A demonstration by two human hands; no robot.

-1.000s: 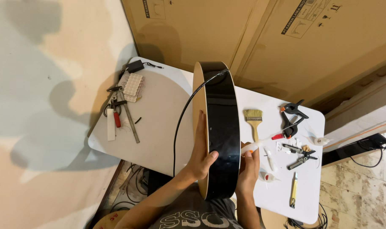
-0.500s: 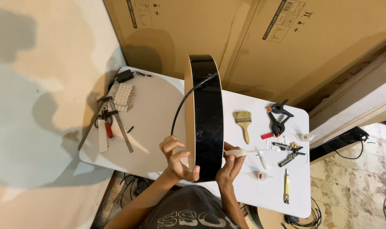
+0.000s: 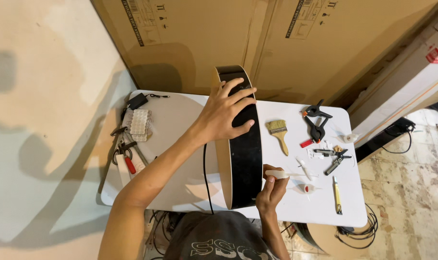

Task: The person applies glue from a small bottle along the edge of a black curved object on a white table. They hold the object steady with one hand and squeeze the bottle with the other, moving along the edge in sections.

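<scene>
A black guitar body with a pale wood edge stands on its side on the white table. My left hand lies spread over its upper black side near the far end. My right hand is at the near end of the body, on its right, pinching a small white tube whose tip points right. A thin black cable hangs down along the left face of the body.
Right of the body lie a paintbrush, black spring clamps, a small multi-tool, white bits and a yellow utility knife. At the left edge lie a white tray, pliers and a black adapter. Cardboard boxes stand behind.
My left hand has moved from the near end of the body up to its far upper side. The view has shifted slightly. My right hand still holds the white tube.
</scene>
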